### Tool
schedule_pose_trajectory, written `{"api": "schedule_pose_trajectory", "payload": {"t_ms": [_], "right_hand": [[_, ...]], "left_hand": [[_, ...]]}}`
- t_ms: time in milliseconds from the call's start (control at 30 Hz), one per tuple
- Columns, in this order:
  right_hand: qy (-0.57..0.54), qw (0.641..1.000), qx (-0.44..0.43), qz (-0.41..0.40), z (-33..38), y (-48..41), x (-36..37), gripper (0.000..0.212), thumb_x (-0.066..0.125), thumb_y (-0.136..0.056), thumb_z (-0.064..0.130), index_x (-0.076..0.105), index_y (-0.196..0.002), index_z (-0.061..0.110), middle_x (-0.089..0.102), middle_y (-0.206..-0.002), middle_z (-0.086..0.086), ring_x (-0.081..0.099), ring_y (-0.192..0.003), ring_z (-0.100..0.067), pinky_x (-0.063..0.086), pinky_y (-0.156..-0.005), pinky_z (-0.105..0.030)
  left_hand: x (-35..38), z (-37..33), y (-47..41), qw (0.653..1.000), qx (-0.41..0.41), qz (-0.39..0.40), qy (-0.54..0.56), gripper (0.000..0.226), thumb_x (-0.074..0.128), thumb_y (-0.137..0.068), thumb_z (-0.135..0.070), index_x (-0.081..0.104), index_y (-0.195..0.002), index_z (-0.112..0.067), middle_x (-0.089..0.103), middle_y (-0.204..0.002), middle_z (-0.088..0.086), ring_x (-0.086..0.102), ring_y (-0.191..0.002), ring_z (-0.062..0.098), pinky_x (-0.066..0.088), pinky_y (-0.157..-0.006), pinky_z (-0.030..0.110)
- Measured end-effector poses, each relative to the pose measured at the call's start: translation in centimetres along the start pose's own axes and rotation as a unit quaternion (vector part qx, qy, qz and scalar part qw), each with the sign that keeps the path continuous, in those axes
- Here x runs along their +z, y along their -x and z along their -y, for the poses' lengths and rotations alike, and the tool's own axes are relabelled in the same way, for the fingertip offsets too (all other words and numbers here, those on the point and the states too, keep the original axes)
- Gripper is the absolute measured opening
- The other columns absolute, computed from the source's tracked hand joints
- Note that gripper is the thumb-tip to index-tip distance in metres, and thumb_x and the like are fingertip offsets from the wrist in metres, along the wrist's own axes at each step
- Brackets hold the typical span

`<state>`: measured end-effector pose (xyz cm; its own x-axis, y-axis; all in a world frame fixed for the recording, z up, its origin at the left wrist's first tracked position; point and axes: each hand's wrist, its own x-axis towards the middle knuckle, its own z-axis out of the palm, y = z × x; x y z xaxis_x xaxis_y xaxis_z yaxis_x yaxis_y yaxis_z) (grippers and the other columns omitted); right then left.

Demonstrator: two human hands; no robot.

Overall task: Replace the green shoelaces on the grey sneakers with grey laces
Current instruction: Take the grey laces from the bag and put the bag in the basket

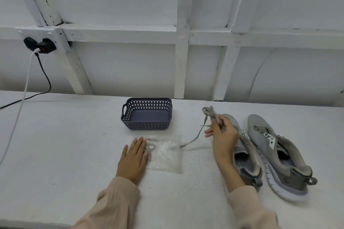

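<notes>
In the head view the left hand (134, 156) lies flat on the white desk (65, 145), palm down, fingers straight and close together, grasping nothing. It presses on the left edge of a clear plastic bag (167, 154), which spreads out to the right of this hand. Inside the bag, just under and beside the fingertips, there is a coiled second grey lace (151, 147).

The right hand (222, 135) is raised a little above the desk, its fingers curled. It pinches a folded bundle of the grey lace (210, 112). The bundle sticks out above the fingers, and one loose tail hangs down on the left of this hand, with its end at the right edge of the bag, between the two hands.

Just behind the right hand and partly hidden by it lies the near sneaker (247, 163), grey, toe pointing away from the person. The far sneaker (275, 147) lies just beside it, farther right of the hand, tilted on its side so that the white sole shows.

Beyond the left hand's fingertips, near the far edge of the bag, stands a dark blue basket (147, 125) with patterned holes in its walls. Well to the left of the left hand, a white cable (24, 87) and a black cable (46, 80) hang from a black plug (40, 44) on the wall.
</notes>
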<state>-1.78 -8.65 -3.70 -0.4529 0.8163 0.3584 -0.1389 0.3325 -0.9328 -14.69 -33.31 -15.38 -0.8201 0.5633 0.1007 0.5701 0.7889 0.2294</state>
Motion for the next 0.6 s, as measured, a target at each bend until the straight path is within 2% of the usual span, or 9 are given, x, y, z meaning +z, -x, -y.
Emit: {"api": "schedule_pose_trajectory", "payload": {"t_ms": [67, 133, 200, 300, 367, 433, 500, 600], "right_hand": [[-0.038, 0.999, -0.011, -0.022, 1.5, -0.9, -0.1, 0.014, 0.061, -0.094, 0.015, 0.067, -0.105, 0.007, 0.066, -0.062, 0.004, 0.064, -0.051, -0.025, 0.056, -0.051, -0.031], [-0.030, 0.999, -0.022, -0.016, 2.3, -1.6, -0.2, 0.013, 0.062, -0.094, 0.014, 0.067, -0.102, 0.006, 0.064, -0.058, 0.005, 0.063, -0.049, -0.025, 0.055, -0.049, -0.032], [0.009, 1.000, -0.019, 0.017, 1.9, -1.7, -0.2, 0.009, 0.063, -0.093, 0.015, 0.068, -0.099, 0.011, 0.063, -0.055, 0.002, 0.063, -0.047, -0.023, 0.055, -0.049, -0.035], [0.088, 0.995, -0.006, 0.052, 0.4, -1.3, -0.3, 0.010, 0.062, -0.093, 0.016, 0.068, -0.097, 0.009, 0.063, -0.056, -0.004, 0.062, -0.045, -0.019, 0.056, -0.050, -0.038], [0.147, 0.983, 0.007, 0.107, -0.7, -1.0, -0.1, 0.011, 0.060, -0.095, 0.014, 0.068, -0.097, 0.007, 0.064, -0.059, -0.005, 0.062, -0.045, -0.016, 0.056, -0.050, -0.036], [0.212, 0.964, -0.004, 0.160, -1.7, -0.3, 0.5, 0.010, 0.058, -0.095, 0.011, 0.067, -0.098, 0.008, 0.065, -0.063, -0.005, 0.063, -0.048, -0.017, 0.056, -0.051, -0.039], [0.293, 0.935, -0.038, 0.196, -2.9, 0.4, 1.1, 0.010, 0.056, -0.095, 0.010, 0.066, -0.098, 0.007, 0.067, -0.071, -0.009, 0.064, -0.061, -0.023, 0.053, -0.055, -0.039], [0.441, 0.852, -0.032, 0.280, -4.3, 1.6, 1.4, 0.022, 0.052, -0.096, 0.018, 0.063, -0.113, 0.009, 0.061, -0.109, -0.013, 0.060, -0.097, -0.027, 0.048, -0.069, -0.034]], "left_hand": [[0.0, -0.2, 0.1, 1.000, -0.003, -0.006, -0.002, 0.069, 0.001, -0.091, -0.047, 0.021, -0.150, -0.018, 0.016, -0.157, -0.009, 0.001, -0.143, 0.002, -0.010, -0.112, 0.025], [-0.2, -0.4, 0.1, 1.000, 0.001, -0.005, 0.000, 0.074, -0.007, -0.086, -0.049, 0.013, -0.151, -0.020, 0.006, -0.157, -0.012, -0.002, -0.143, 0.002, -0.008, -0.114, 0.028], [-0.4, -0.7, 0.2, 1.000, -0.004, 0.002, 0.003, 0.079, -0.014, -0.081, -0.050, 0.006, -0.152, -0.022, -0.002, -0.157, -0.014, -0.008, -0.141, 0.000, -0.009, -0.115, 0.029], [-0.6, -0.8, 0.3, 1.000, -0.008, 0.004, 0.009, 0.081, -0.013, -0.081, -0.051, 0.010, -0.152, -0.020, 0.001, -0.157, -0.013, -0.006, -0.143, 0.002, -0.008, -0.115, 0.030], [-0.4, -0.7, 0.5, 1.000, -0.006, 0.003, 0.012, 0.079, -0.011, -0.083, -0.051, 0.011, -0.151, -0.019, 0.004, -0.158, -0.011, -0.003, -0.143, 0.003, -0.007, -0.115, 0.029], [-0.4, -0.5, 0.5, 1.000, -0.006, 0.003, 0.011, 0.077, -0.009, -0.084, -0.051, 0.013, -0.151, -0.018, 0.007, -0.158, -0.010, -0.001, -0.144, 0.004, -0.008, -0.114, 0.029], [-0.3, -0.5, 0.5, 1.000, -0.008, 0.000, 0.011, 0.077, -0.007, -0.085, -0.050, 0.016, -0.151, -0.017, 0.010, -0.158, -0.009, 0.002, -0.144, 0.005, -0.007, -0.114, 0.028], [-0.6, -0.7, 0.5, 1.000, -0.007, 0.006, 0.011, 0.080, -0.011, -0.082, -0.052, 0.011, -0.152, -0.019, 0.004, -0.158, -0.011, -0.003, -0.144, 0.004, -0.009, -0.114, 0.028]]}}
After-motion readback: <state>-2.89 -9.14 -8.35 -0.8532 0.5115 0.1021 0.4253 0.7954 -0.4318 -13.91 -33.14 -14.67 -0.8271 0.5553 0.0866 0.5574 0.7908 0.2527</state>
